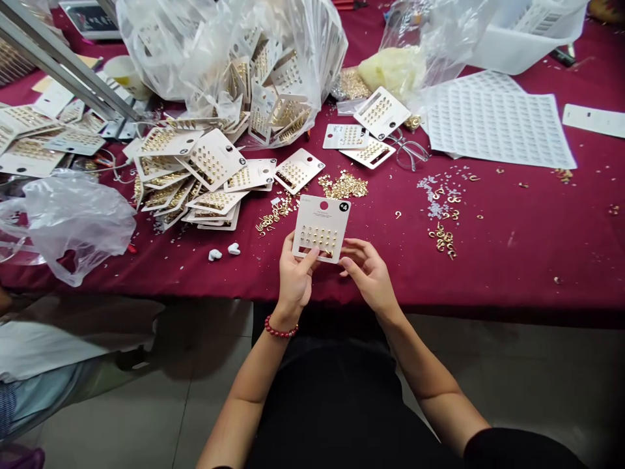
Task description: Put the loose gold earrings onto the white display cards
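A white earring card (322, 218) with rows of small studs and a black round sticker is held upright above the table's front edge. My left hand (297, 273) grips its lower left part, thumb across the front and fingers behind. At the card's lower right corner is my right hand (368, 273), its fingers curved and apart, with nothing seen between thumb and fingers; some fingertips are near or behind the card edge. Just beyond the card lies a pile of gold pieces (344, 185). Several loaded cards (215, 159) are heaped to the left.
A plastic bag of cards (288, 71) stands behind the heap. Glasses (411, 151) and printed sheets (502, 120) lie to the right, with gold hooks (443, 240) nearer. White earbuds (215, 255), a crumpled bag (81, 221) and a person's white clothing (73, 332) are left.
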Tool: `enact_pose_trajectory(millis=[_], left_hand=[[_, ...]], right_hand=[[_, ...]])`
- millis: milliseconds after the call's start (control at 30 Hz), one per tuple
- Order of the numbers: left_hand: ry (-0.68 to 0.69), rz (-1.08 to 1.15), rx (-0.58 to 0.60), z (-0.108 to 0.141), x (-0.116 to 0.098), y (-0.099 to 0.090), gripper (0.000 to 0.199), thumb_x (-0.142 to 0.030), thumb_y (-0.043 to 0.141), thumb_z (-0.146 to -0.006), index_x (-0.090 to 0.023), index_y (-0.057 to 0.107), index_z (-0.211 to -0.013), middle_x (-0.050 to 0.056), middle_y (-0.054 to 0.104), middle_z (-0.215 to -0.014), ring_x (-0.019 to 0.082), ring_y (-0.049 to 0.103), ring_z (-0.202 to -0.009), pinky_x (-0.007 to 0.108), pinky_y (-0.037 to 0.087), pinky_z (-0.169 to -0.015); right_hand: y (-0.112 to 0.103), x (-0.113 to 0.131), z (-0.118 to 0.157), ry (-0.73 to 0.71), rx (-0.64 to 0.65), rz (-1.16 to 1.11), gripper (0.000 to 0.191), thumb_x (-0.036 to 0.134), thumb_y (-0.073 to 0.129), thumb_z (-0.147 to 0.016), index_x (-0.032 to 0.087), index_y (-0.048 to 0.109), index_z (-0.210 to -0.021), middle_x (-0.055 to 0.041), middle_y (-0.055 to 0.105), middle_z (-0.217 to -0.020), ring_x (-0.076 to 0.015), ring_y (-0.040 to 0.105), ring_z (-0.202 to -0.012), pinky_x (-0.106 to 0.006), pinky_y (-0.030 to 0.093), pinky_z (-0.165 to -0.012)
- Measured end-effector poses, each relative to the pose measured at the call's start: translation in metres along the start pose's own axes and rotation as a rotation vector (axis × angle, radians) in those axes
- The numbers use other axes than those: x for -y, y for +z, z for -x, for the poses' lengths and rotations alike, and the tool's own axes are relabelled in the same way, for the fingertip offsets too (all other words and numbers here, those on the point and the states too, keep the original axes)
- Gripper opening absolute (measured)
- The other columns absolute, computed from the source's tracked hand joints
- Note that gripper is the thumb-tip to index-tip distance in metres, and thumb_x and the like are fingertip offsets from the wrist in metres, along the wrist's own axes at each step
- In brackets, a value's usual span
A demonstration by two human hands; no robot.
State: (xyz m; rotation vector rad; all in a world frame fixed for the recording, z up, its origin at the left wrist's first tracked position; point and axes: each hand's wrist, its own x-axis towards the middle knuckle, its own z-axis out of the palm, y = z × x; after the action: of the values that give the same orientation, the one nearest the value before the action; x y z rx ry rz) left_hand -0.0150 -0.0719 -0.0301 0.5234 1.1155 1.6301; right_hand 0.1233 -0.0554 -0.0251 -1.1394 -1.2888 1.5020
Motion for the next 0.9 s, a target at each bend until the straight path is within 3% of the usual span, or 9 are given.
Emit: enact_pose_trajectory(millis=[100, 300, 467, 633, 767, 833, 900], left_hand=[[0.017, 0.041, -0.024, 0.006, 0.003, 0.007, 0.043, -0.032, 0.079, -0.074, -0.028, 0.055, -0.109, 0.002, 0.067, -0.108, 0.016, 0.068, -0.095, 0.027, 0.057, -0.079], [0.183, -0.194, 0.000, 0.007, 0.004, 0.003, 0.041, -0.035, 0.079, -0.075, -0.029, 0.052, -0.106, 0.000, 0.069, -0.100, 0.017, 0.070, -0.092, 0.030, 0.056, -0.085], [0.139, -0.202, -0.019, 0.007, 0.008, -0.001, 0.038, -0.040, 0.074, -0.079, -0.028, 0.056, -0.110, 0.002, 0.069, -0.109, 0.019, 0.068, -0.102, 0.033, 0.055, -0.091], [0.136, -0.161, -0.090, 0.012, 0.009, -0.003, 0.041, -0.040, 0.076, -0.078, -0.023, 0.058, -0.110, 0.004, 0.071, -0.106, 0.018, 0.069, -0.100, 0.030, 0.054, -0.090], [0.127, -0.090, -0.163, 0.013, -0.016, -0.025, 0.044, -0.040, 0.081, -0.072, -0.019, 0.063, -0.106, 0.005, 0.074, -0.100, 0.018, 0.071, -0.095, 0.029, 0.054, -0.090], [0.107, -0.051, -0.199, 0.013, -0.032, -0.043, 0.050, -0.039, 0.086, -0.064, -0.018, 0.065, -0.104, 0.007, 0.074, -0.101, 0.020, 0.072, -0.092, 0.033, 0.056, -0.089], [0.143, -0.037, -0.220, 0.011, -0.045, -0.060, 0.059, -0.037, 0.091, -0.055, -0.018, 0.066, -0.105, 0.009, 0.073, -0.109, 0.025, 0.069, -0.103, 0.034, 0.055, -0.093]], right_hand=[[0.009, -0.001, -0.004, 0.035, -0.009, -0.153, 0.042, 0.042, 0.074, -0.076, 0.022, 0.057, -0.109, -0.0040, 0.070, -0.104, -0.0158, 0.067, -0.094, -0.022, 0.058, -0.064], [0.011, 0.004, -0.008, -0.036, -0.076, -0.115, 0.031, 0.032, 0.077, -0.074, 0.022, 0.064, -0.100, -0.0021, 0.072, -0.100, -0.0136, 0.067, -0.092, -0.025, 0.058, -0.078], [0.006, 0.009, -0.011, 0.018, 0.004, -0.068, 0.037, 0.033, 0.081, -0.069, 0.021, 0.063, -0.100, -0.0021, 0.072, -0.093, -0.0134, 0.067, -0.080, -0.023, 0.057, -0.063], [0.008, 0.010, -0.011, 0.074, 0.092, -0.036, 0.036, 0.034, 0.082, -0.068, 0.020, 0.062, -0.095, -0.0013, 0.071, -0.088, -0.0128, 0.066, -0.076, -0.022, 0.055, -0.059], [0.001, 0.021, -0.013, 0.020, 0.257, 0.122, 0.036, 0.037, 0.074, -0.077, 0.023, 0.060, -0.107, -0.0031, 0.071, -0.100, -0.0148, 0.068, -0.086, -0.026, 0.056, -0.070], [-0.006, 0.028, -0.019, -0.068, 0.363, 0.314, 0.030, 0.037, 0.069, -0.083, 0.022, 0.061, -0.107, -0.0040, 0.070, -0.102, -0.0149, 0.067, -0.087, -0.028, 0.056, -0.075], [-0.009, 0.033, -0.032, -0.183, 0.456, 0.535, 0.024, 0.034, 0.064, -0.087, 0.020, 0.062, -0.105, -0.0043, 0.070, -0.098, -0.0142, 0.066, -0.082, -0.028, 0.054, -0.073]])
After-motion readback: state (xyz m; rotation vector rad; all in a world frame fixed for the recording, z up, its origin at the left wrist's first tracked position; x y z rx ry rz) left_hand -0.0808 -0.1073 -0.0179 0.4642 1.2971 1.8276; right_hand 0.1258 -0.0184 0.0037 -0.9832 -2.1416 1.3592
